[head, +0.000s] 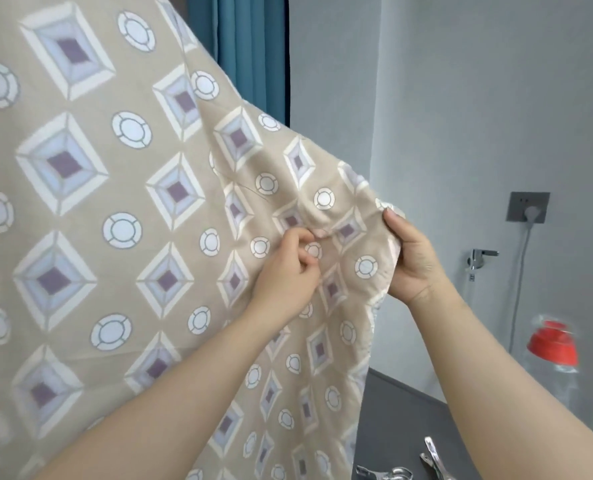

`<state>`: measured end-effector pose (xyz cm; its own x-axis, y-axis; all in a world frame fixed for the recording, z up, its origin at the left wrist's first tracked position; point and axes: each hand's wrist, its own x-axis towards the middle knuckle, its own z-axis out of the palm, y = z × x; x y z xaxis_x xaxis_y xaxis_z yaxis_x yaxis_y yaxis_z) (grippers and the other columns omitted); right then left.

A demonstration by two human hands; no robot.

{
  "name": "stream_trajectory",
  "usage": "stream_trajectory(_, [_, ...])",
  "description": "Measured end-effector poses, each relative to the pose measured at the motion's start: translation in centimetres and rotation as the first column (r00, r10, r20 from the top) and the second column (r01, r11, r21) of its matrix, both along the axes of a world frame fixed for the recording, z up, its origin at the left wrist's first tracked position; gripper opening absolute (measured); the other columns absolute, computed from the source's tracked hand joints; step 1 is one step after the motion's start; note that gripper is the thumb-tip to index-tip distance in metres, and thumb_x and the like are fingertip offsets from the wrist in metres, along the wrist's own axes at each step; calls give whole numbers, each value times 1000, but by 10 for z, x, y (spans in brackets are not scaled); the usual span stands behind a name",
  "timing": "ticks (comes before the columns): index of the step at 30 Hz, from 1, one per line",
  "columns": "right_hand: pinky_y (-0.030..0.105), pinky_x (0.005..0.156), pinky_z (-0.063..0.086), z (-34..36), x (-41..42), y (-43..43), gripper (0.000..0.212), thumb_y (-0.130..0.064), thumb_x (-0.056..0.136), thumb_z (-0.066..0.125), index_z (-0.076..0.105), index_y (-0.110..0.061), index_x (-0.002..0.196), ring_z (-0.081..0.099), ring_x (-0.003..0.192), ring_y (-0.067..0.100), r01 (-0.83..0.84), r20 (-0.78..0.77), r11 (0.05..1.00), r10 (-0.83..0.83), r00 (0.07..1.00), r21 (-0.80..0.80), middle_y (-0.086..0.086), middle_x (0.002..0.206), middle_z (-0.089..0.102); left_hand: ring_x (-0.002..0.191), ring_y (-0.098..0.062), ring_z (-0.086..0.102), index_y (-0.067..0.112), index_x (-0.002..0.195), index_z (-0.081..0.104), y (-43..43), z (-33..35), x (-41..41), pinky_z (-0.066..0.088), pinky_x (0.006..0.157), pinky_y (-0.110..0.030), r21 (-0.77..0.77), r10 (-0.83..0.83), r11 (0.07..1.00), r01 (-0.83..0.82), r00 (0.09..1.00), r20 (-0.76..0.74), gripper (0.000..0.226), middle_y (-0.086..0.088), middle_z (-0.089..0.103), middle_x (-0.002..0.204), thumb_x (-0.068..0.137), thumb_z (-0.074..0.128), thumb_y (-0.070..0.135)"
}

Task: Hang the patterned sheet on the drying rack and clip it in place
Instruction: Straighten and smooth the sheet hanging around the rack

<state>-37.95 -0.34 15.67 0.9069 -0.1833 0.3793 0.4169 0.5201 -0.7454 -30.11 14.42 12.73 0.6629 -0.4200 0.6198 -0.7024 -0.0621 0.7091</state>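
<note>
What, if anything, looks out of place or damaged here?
Nothing looks spilled or torn. The patterned sheet puckers where the left hand pinches it and the right hand grips its edge. A thin dark line, perhaps a loose thread, crosses the fabric above the left hand.

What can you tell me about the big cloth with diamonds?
The beige patterned fabric sheet looks thin, printed with purple-centred white diamonds and white rings. It hangs from the upper left, sloping down rightward, creased near the hands. The left hand pinches a fold in it; the right hand grips its right edge.
</note>
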Motion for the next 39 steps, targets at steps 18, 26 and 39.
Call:
stream_trajectory(18, [49,101,40,76,43,25,72,-22,66,69,38,-17,130,41,125,32,757,-114,409,-904,412,-510,9,126,49,86,-26,64,38,110,35,27,106,3,51,81,-45,-31,91,996,-86,951,294,32,7,60,92,86,41,18])
stream_trajectory(26, [5,67,42,129,55,132,10,-17,91,54,64,-21,91,54,79,-6,611,306,601,-537,786,-515,-14,87,60,84,-26,64,26,99,43,98,156,-6,53,75,-45,-108,259,966,-236,896,361,28,9,59,81,83,34,4])
stream_trajectory(39, [37,86,54,176,89,198,15,-18,86,61,66,-25,73,66,88,17,735,442,510,-589,677,-446,-6,79,69,95,-30,53,10,85,64,219,212,5,29,82,-22,-376,567,769,-517,280,775,35,-6,63,92,72,32,7])
